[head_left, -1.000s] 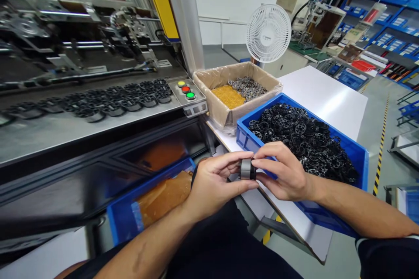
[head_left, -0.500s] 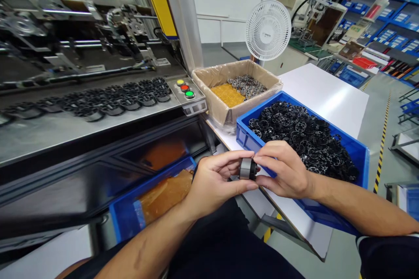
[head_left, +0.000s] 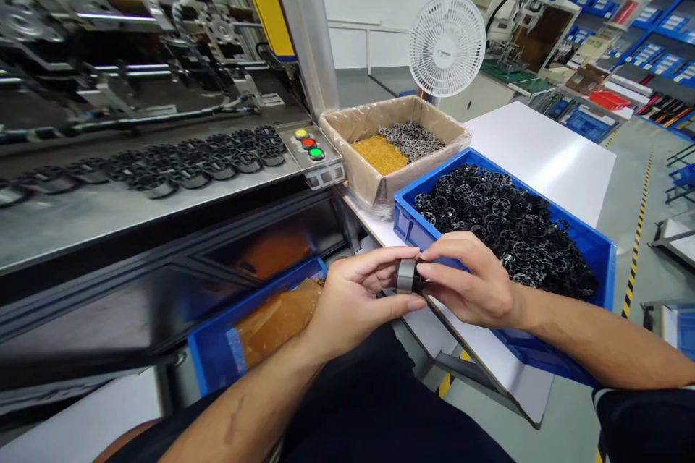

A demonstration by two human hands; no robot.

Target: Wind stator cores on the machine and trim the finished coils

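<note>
Between my two hands is a small round part (head_left: 405,277), a grey metal ring with a black plastic piece on its right side. My left hand (head_left: 355,296) grips the ring's rim, thumb below and fingers above. On the right, my right hand (head_left: 471,281) has its fingertips closed on the black side; its thumb is partly hidden. Just beyond the right hand stands a blue crate (head_left: 408,223) heaped with black plastic wheel-like parts (head_left: 491,213). Rows of similar ringed parts (head_left: 190,170) lie on the metal machine table (head_left: 98,221) to the left.
A plastic-lined carton (head_left: 369,187) holding yellow and dark parts stands behind the crate on a white table (head_left: 543,152). Yellow, red and green buttons (head_left: 308,143) sit at the machine's corner. A fan (head_left: 447,45) stands farther back. Below left is another blue bin (head_left: 198,354) with brown film.
My right fingertips have shifted on the part's black side, and its thumb has moved partly out of sight. My left hand keeps its grip. The view has shifted slightly.
</note>
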